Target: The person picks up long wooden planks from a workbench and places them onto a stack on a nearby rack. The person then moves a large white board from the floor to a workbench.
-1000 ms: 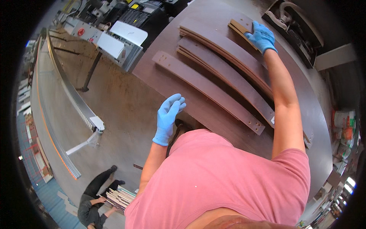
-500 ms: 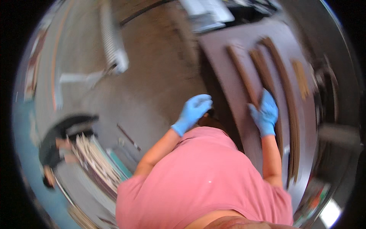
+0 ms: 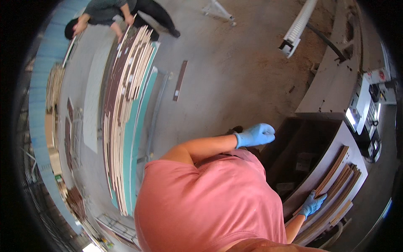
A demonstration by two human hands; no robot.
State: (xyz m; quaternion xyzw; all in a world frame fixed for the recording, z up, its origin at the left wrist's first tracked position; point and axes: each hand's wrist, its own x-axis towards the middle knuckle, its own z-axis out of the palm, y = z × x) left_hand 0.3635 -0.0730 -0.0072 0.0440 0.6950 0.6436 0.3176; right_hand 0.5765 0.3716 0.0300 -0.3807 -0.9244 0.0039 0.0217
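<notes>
On the counter, the right hand touches a strip; how closed that grip is, I can't tell. Beside the counter, the left hand curls, its tightness unclear, nothing showing.

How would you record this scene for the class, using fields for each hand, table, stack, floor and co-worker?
Left hand: blue-gloved, nothing visible in it
Right hand: blue-gloved, touching the brown boards
Table: brown boards side by side
Panel stack: pale, brown and teal
Floor: narrow brown strip
Co-worker: dark clothes, at one end of the panel stack
</notes>
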